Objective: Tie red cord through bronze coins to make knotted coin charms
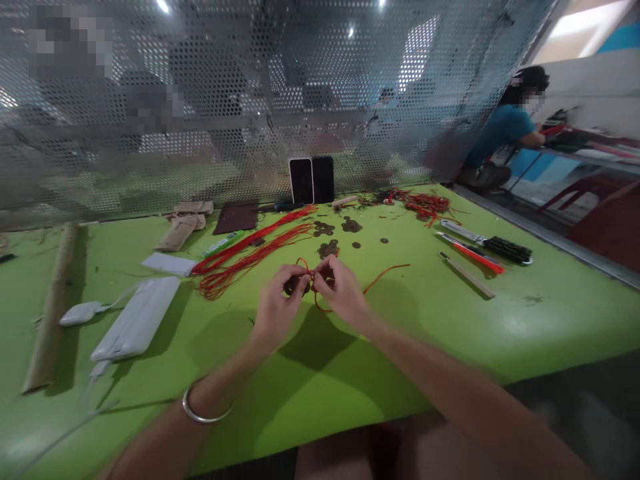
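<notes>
My left hand (281, 301) and my right hand (344, 293) meet over the green table, thumbs and fingertips pinched close together. Between them is a red cord (387, 272), looped above and below the fingers, its loose end stretching out to the right. Dark round coins with holes (291, 288) show under the left fingers, partly hidden, and seem joined to the cord. The exact spot where the cord is pinched is covered by my fingertips. Just beyond the hands lies a small pile of similar coins (328, 249), with more coins (352, 225) farther back.
Long red cords (260, 248) lie left of the coins; a tangled cord heap (423, 204) sits back right. A brush (507, 250) and thin tools (467, 275) are at right. At left are a white power bank (137, 320) and a tube (53, 307). Two phones (301, 181) lean against the perforated screen.
</notes>
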### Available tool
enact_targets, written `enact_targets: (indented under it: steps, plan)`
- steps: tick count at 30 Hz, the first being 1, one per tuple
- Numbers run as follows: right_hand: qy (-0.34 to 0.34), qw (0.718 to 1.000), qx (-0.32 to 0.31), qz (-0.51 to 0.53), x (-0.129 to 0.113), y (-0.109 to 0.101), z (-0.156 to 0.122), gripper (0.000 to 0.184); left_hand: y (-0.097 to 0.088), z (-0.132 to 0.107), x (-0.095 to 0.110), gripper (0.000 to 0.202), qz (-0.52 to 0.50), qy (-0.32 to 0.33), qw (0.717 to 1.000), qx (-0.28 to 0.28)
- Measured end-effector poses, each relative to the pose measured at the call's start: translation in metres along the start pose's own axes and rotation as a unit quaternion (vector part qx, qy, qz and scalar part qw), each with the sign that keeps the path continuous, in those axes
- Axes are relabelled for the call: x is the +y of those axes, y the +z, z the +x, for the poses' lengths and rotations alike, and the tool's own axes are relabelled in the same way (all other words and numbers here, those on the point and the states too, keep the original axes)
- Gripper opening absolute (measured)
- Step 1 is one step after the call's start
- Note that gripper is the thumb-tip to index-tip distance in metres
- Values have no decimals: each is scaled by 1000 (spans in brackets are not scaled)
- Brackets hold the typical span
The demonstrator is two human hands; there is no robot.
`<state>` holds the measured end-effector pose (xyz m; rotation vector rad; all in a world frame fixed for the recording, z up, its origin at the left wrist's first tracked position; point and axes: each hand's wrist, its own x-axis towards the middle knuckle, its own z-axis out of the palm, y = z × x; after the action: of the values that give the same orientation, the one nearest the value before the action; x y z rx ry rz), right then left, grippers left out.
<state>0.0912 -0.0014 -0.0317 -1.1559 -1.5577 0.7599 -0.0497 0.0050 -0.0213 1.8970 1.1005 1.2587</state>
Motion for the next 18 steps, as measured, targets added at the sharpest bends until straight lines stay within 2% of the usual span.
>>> enact_targets:
  steps: [8,14,16,18]
  plan:
    - [3,1000,18,-19,5,6,-2,8,1,1,-4,12,-19,-38,999,-24]
    - [-12,999,24,-18,2,9,-5,8,-1,2,-6,14,2,-46,999,-5]
    - [-19,1000,19,-5,1,9,-5,9,-2,3,-7,15,15,-41,999,-5]
    - [3,1000,-2,31,-1,8,-5,11,-3,3,-7,13,43,-11,999,-3]
